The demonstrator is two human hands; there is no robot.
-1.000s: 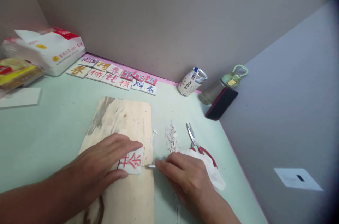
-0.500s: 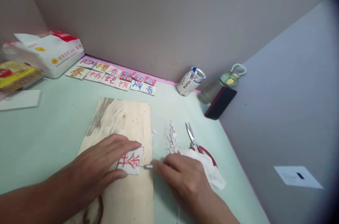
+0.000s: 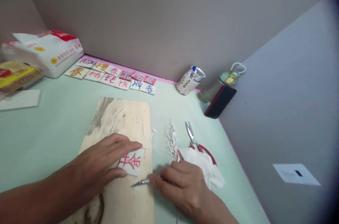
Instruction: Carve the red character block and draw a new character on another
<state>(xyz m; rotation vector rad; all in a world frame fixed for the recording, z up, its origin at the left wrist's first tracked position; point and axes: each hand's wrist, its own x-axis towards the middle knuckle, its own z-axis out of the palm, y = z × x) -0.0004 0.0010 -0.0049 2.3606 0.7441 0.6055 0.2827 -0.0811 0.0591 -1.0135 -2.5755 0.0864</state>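
Craft knife [image 3: 142,182]: moved off white tile [image 3: 135,163] to wooden board [image 3: 137,118], beside tile; right hand [image 3: 185,185] gripping handle. Left hand [image 3: 106,157]: steadying tile on board, thumb and forefinger. Tile: probably light, stiff, chippable; best held by edges.

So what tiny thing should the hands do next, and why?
I'd probably lift the knife in the right hand over to the red-marked tile: its tip is off the tile, by the wooden board, while the left hand seems to steady the tile.
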